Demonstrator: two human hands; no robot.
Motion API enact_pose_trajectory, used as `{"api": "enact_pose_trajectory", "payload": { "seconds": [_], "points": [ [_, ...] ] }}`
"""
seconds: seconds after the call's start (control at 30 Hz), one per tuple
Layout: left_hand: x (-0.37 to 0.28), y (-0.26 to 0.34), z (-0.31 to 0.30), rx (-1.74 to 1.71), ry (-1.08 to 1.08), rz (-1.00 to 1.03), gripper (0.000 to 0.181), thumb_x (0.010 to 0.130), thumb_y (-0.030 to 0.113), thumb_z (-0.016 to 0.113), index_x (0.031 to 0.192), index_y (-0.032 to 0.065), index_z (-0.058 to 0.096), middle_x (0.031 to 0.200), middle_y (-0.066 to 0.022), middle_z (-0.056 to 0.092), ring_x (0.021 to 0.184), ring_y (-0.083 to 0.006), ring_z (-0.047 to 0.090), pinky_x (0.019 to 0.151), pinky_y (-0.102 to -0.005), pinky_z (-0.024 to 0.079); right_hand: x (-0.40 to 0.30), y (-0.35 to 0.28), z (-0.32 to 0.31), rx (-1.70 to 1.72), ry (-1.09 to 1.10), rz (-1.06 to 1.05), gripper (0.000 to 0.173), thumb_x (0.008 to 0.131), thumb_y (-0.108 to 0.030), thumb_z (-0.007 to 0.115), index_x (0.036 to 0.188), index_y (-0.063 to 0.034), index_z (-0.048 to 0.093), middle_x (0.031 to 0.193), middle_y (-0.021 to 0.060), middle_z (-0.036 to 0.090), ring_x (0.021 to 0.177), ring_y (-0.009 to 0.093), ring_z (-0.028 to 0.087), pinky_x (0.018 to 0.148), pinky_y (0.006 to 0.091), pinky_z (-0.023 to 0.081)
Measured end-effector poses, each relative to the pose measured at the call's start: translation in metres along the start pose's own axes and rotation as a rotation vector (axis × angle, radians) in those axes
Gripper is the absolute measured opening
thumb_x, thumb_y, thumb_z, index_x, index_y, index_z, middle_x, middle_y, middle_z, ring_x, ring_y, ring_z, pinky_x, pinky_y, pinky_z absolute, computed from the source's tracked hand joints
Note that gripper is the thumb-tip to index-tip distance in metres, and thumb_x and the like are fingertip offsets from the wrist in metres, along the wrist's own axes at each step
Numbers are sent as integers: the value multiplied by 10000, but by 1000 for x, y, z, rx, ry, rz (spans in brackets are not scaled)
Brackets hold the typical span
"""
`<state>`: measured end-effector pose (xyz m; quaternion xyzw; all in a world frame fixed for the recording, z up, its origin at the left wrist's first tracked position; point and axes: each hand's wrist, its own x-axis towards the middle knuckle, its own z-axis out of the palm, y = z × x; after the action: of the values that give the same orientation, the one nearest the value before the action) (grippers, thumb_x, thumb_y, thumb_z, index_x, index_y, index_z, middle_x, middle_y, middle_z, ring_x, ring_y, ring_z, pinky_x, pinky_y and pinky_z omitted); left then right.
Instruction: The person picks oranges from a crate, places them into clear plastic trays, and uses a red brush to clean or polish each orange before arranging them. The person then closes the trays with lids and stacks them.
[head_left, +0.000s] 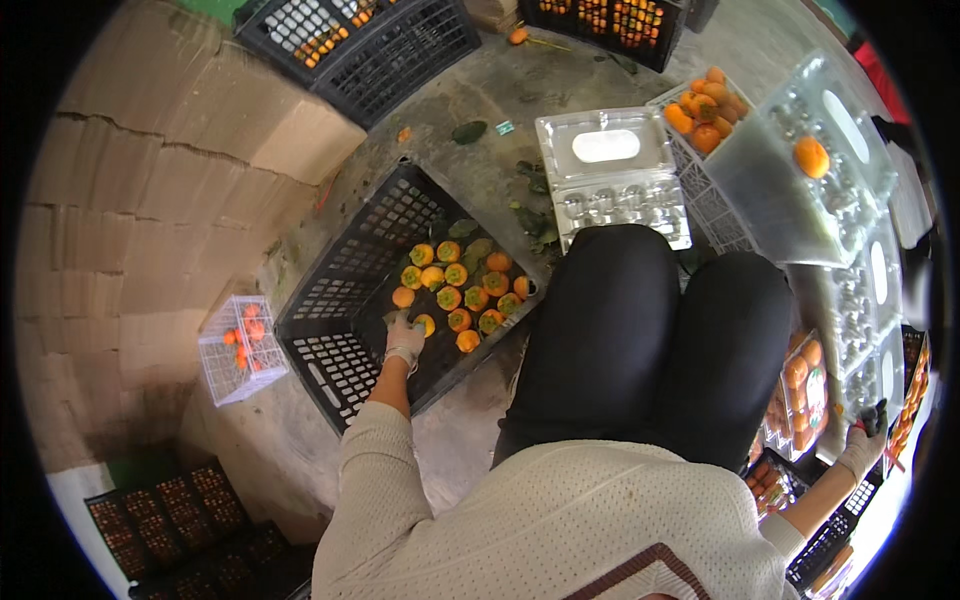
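My left hand (403, 337), in a pale glove, reaches down into a black plastic crate (469, 371). Its fingertips meet the edge of an orange persimmon (425, 324); whether they grip it is unclear. Several more persimmons (449, 298), most with green calyxes upward, lie across the crate floor with some leaves. Out at the far right, my gloved right hand (859, 450) is beside clear plastic fruit trays (870, 375). Something dark with red parts (872, 416) shows at its fingers, too small to make out.
An open clear clamshell pack (611, 176) lies before my knees. To its right, a white crate (709, 199) carries persimmons, near stacked trays with one persimmon (811, 157). Filled packs (802, 397) sit right of my legs. Cardboard stacks (150, 225) and a small white basket (240, 352) stand left.
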<state>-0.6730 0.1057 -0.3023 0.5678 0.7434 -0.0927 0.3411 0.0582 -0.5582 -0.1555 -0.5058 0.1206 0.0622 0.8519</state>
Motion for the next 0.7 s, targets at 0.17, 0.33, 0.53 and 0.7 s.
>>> {"api": "enact_pose_trajectory", "payload": {
  "seconds": [0.17, 0.33, 0.53, 0.7],
  "points": [
    [44, -17, 19, 37, -3, 145, 581, 877, 262, 559, 1394, 58, 391, 1376, -215, 438, 1230, -362, 468, 1013, -412, 397, -18, 48, 125, -348, 78, -108, 339, 863, -1, 478, 1160, -11, 641, 1003, 119, 676, 784, 184, 615, 769, 317, 527],
    [75, 37, 49, -33, -185, -8, 555, 894, 223, 556, 1399, 58, 395, 1399, -233, 423, 1166, -344, 533, 945, -405, 448, -37, 35, 141, -106, 159, 20, 267, 875, -5, 522, 1110, 29, 644, 1014, 112, 684, 625, 145, 526, 612, 260, 476],
    [77, 62, 57, 323, -336, 209, 521, 889, 205, 552, 1382, 105, 418, 1460, -188, 332, 1232, -333, 456, 960, -426, 450, -65, 25, 154, -186, 207, -63, 243, 890, -12, 541, 1099, 73, 631, 842, 110, 647, 580, 147, 469, 579, 265, 456],
    [103, 24, 50, -1526, -288, -383, 366, 875, 214, 554, 1206, 73, 490, 1231, -149, 521, 1111, -346, 511, 910, -543, 449, -89, 41, 195, -234, 300, -103, 225, 881, -26, 564, 1070, 62, 649, 874, 102, 675, 541, 134, 469, 558, 250, 454]
  ]
}}
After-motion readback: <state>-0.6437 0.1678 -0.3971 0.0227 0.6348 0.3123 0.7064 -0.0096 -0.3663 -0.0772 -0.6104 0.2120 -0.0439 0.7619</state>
